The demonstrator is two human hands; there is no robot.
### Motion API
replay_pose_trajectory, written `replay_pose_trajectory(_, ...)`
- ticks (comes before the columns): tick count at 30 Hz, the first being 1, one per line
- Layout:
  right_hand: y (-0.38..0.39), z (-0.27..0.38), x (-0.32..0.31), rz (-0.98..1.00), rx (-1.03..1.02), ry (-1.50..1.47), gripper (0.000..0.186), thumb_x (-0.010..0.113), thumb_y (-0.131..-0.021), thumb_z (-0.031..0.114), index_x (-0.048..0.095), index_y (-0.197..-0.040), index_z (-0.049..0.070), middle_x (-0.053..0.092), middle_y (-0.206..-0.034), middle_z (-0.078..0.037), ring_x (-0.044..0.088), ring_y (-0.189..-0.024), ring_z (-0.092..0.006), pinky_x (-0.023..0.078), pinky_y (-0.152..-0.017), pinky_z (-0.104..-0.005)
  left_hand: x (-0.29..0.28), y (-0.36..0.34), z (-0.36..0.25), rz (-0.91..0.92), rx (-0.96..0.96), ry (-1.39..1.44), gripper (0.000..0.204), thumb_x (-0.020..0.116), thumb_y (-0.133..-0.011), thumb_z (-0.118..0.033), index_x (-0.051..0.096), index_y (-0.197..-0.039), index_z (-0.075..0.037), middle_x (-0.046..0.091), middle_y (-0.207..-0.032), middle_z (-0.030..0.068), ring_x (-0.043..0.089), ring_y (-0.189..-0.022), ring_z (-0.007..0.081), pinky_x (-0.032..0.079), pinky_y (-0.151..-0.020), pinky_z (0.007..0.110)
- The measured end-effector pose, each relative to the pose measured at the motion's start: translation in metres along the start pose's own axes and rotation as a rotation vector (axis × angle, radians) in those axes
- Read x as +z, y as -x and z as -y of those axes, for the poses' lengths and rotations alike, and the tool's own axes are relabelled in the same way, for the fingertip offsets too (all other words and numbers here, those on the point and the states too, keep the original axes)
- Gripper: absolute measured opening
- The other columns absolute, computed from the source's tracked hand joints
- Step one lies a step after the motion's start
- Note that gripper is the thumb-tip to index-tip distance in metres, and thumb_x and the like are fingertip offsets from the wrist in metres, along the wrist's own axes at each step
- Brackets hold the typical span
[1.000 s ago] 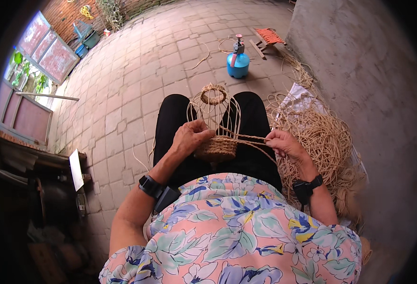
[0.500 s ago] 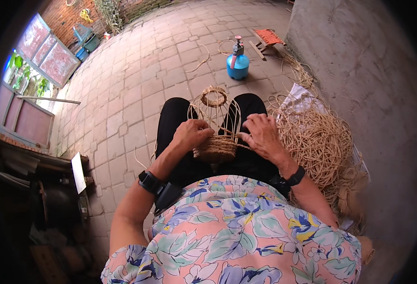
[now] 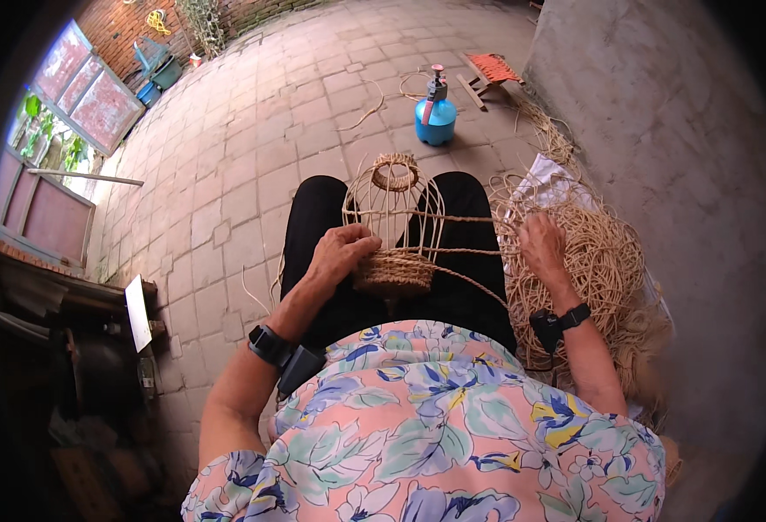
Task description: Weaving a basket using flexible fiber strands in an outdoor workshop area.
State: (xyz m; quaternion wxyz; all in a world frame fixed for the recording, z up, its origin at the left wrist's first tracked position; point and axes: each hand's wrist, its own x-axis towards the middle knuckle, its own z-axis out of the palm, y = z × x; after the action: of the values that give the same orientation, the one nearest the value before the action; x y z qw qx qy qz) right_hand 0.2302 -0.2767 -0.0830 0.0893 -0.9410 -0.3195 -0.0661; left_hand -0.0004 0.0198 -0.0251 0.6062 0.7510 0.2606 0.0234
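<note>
basket: half-woven frame [image 3: 393, 228] sits on the lap, between the thighs, over black trousers [image 3: 322, 217]. Bottom part is woven solid, upper part is just bare ribs meeting at a small ring [image 3: 394, 177].
which way it points: long axis runs away from the body, woven base nearest the belly, ring end toward the knees and the paved floor [image 3: 253, 148]. Tilted a bit, not dead upright I'd say.
left hand: left hand [image 3: 341, 250] is wrapped over the woven band on its left side, fingers curled against it. Looks like it's there to pin the frame so it can't spin or slide while the cord gets pulled.
right hand: right hand [image 3: 543, 244] is out to the right, over the heap of cord [image 3: 600, 261]. Cords [image 3: 470, 252] run taut from the basket toward it. Can't really tell if the grip is clenched on them or lying loose, the fingers blend into the heap.
why the heap is there: piled right by the right thigh against the wall [image 3: 661, 113], so it's in easy reach.
other stuff: blue sprayer [image 3: 436, 117] on the floor past the knees, a small stool [image 3: 491, 70] beyond it.
</note>
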Motion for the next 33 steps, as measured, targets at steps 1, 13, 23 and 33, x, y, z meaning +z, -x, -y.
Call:
replay_pose_trajectory(1,-0.005,0.016,-0.004,0.001,0.002,-0.003,0.026,0.060,-0.087,0.028,0.061,-0.094,0.003,0.060,-0.102,-0.012,0.055,-0.098,-0.0291,0.041,-0.082,-0.0467,0.000,0.000,0.001,0.003,-0.003,-0.006,0.020,0.066,-0.082,-0.026,0.068,-0.083,-0.007,0.061,-0.068,-0.0029,0.053,-0.062,0.0059,0.043,-0.058,0.024)
replay_pose_trajectory(13,0.002,0.027,-0.008,-0.099,-0.428,-0.578,0.016,0.061,-0.084,0.016,0.058,-0.076,0.003,0.053,-0.079,-0.011,0.050,-0.075,-0.0293,0.042,-0.070,-0.0414,-0.002,0.003,0.004,-0.010,0.001,-0.026,0.021,0.065,-0.082,-0.027,0.065,-0.078,-0.006,0.058,-0.066,-0.0019,0.052,-0.061,0.0062,0.042,-0.056,0.024)
replay_pose_trajectory(23,-0.018,0.026,-0.008,-0.162,-0.163,-0.638,0.021,0.062,-0.085,0.017,0.061,-0.102,0.005,0.062,-0.095,-0.017,0.060,-0.091,-0.0354,0.049,-0.076,-0.0419,0.002,0.001,-0.004,0.029,0.004,-0.066,0.018,0.064,-0.086,-0.028,0.063,-0.080,-0.011,0.055,-0.069,-0.0072,0.046,-0.063,0.0026,0.035,-0.056,0.021)
replay_pose_trajectory(33,0.004,0.019,-0.025,0.251,-0.155,-0.873,0.025,0.053,-0.090,0.021,0.063,-0.080,0.000,0.060,-0.068,-0.014,0.063,-0.068,-0.0275,0.048,-0.063,-0.0364,-0.002,0.004,0.004,-0.056,0.035,-0.106,0.024,0.065,-0.080,-0.029,0.064,-0.079,-0.005,0.058,-0.066,-0.0001,0.053,-0.063,0.0093,0.042,-0.059,0.028)
